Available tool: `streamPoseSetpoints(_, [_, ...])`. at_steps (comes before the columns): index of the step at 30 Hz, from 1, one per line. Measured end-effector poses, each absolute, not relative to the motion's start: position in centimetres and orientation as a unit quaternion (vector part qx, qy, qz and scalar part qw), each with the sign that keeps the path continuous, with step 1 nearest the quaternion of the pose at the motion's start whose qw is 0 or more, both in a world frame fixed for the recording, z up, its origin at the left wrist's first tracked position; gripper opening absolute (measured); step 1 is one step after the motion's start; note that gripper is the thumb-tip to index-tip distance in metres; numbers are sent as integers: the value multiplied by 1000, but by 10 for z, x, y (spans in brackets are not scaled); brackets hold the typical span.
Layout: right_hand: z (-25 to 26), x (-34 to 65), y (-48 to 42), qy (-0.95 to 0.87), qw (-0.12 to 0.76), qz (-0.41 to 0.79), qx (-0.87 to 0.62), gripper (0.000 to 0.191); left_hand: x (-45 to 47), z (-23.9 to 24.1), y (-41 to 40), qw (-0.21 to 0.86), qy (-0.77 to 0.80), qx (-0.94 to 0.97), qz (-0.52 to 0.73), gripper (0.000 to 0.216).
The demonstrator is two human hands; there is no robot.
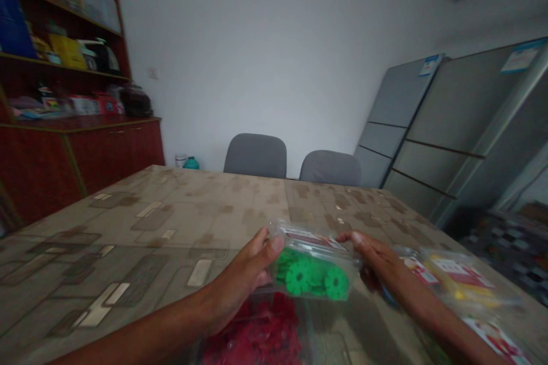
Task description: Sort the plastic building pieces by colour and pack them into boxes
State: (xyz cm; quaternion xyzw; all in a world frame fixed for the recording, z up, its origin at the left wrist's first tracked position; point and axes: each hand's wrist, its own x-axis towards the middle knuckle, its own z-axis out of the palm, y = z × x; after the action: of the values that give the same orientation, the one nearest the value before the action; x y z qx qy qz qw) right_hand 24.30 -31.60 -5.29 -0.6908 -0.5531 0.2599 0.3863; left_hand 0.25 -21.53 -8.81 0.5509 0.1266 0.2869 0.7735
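Observation:
A clear plastic box [311, 274] of green notched discs is held up above the near part of the table, tilted so that its side faces me. My left hand [252, 259] grips its left end, thumb over the upper corner. At the right end my right hand [372, 256] is closed around the box, with a finger reaching onto the labelled lid [314, 238]. Below the left hand stands a clear container of red plastic pieces [261, 333], partly covered by my forearm.
Several more labelled clear boxes lie to the right, one with yellow pieces [464, 279]. The table [171, 211] has a patterned cover. Two grey chairs [256, 155] stand at its far side, with a red-brown cabinet [115, 148] at left and grey refrigerators [402, 108] at right.

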Motion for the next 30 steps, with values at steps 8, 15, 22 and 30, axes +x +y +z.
streamPoseSetpoints(8, [-56,249,-329,-637,354,231,-645,57,4,-116,-207,774,61,555,300,100])
streamPoseSetpoints(15, [-64,236,-326,-608,414,222,-641,50,2,-115,-219,739,92,587,318,129])
streamPoseSetpoints(22, [-72,234,-330,-561,507,233,-611,56,-7,-118,-216,666,101,659,334,134])
streamPoseSetpoints(30, [-85,237,-325,-507,569,299,-574,66,-14,-138,-215,667,116,664,317,125])
